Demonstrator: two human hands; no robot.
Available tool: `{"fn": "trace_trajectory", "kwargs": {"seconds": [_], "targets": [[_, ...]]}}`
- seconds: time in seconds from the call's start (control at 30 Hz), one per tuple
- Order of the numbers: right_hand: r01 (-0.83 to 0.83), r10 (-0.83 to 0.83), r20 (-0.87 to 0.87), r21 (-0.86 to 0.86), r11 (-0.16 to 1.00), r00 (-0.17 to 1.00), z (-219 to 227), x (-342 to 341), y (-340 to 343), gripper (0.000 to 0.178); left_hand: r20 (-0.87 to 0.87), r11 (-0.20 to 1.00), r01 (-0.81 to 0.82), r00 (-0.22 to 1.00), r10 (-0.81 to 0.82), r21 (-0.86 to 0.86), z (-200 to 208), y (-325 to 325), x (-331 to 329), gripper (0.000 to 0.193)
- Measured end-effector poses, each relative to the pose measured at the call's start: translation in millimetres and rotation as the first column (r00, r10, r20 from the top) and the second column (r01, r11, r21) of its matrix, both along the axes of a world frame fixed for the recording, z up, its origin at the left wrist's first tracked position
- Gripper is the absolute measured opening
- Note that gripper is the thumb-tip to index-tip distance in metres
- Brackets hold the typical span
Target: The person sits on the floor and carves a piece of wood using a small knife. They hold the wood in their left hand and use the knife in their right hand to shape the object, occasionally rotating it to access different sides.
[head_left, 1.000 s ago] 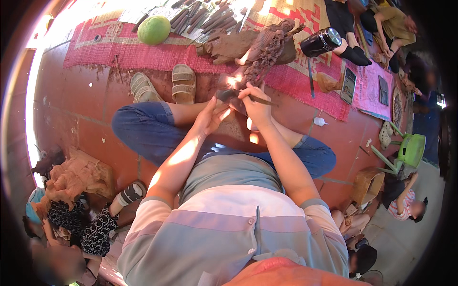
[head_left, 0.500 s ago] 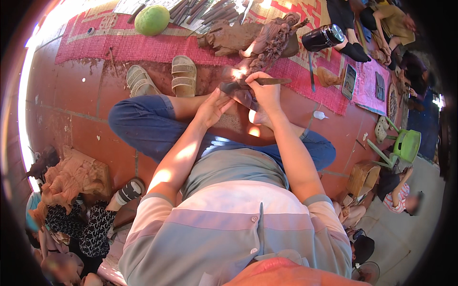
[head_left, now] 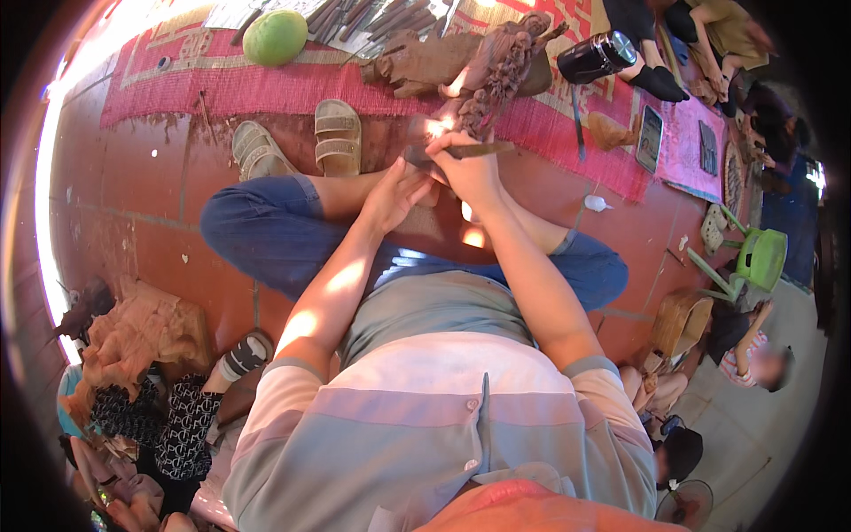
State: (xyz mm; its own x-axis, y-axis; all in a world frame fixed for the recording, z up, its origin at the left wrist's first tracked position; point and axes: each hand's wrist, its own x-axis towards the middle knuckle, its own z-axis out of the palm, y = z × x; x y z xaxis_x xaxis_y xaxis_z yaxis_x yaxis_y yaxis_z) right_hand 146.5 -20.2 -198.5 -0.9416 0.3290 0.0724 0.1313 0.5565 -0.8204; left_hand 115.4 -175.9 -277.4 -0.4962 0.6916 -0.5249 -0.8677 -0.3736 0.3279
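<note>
My right hand (head_left: 470,177) is closed in a pinch around a carving tool, whose brown handle (head_left: 489,150) sticks out to the right past my fingers. Close beside it, my left hand (head_left: 394,197) presses its thumb and fingers against a small dark piece (head_left: 416,158); what that piece is cannot be made out. The tool's working end is hidden between the hands. Just beyond them lies a carved wooden statue (head_left: 502,73) with fine figures and folds, its near end lit by a bright patch of sun.
Rough wood (head_left: 412,66) lies left of the statue. On the red mat (head_left: 204,80) are a green round fruit (head_left: 275,38), several carving tools (head_left: 381,22), a black flask (head_left: 597,58) and a phone (head_left: 650,139). Sandals (head_left: 338,139) stand before the mat. Other people sit around; a green chair (head_left: 761,257) is at right.
My right hand has slid left with the carving tool and now sits closer to my left hand. The left hand stays nearly in place.
</note>
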Motion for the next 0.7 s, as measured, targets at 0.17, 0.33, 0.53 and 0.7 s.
{"fn": "trace_trajectory", "kwargs": {"seconds": [0.17,0.33,0.53,0.7], "targets": [[0.122,-0.081,0.117,-0.401,0.908,0.990,10,-4,18,0.004,0.029,0.999,-0.001,1.000,0.002,-0.052,2,-1,1,0.060],[0.071,-0.050,0.101,-0.208,0.976,0.994,14,-3,4,0.002,0.050,0.999,-0.016,0.999,0.018,-0.049,-7,-1,2,0.061],[0.079,-0.078,0.034,-0.032,0.996,0.996,3,-4,9,0.002,0.040,0.998,0.014,0.999,-0.012,-0.054,-6,-2,1,0.057],[0.128,-0.106,0.160,-0.138,0.982,0.981,11,-11,14,0.005,0.085,0.994,-0.018,0.996,0.027,-0.110,0,1,0,0.056]]}}
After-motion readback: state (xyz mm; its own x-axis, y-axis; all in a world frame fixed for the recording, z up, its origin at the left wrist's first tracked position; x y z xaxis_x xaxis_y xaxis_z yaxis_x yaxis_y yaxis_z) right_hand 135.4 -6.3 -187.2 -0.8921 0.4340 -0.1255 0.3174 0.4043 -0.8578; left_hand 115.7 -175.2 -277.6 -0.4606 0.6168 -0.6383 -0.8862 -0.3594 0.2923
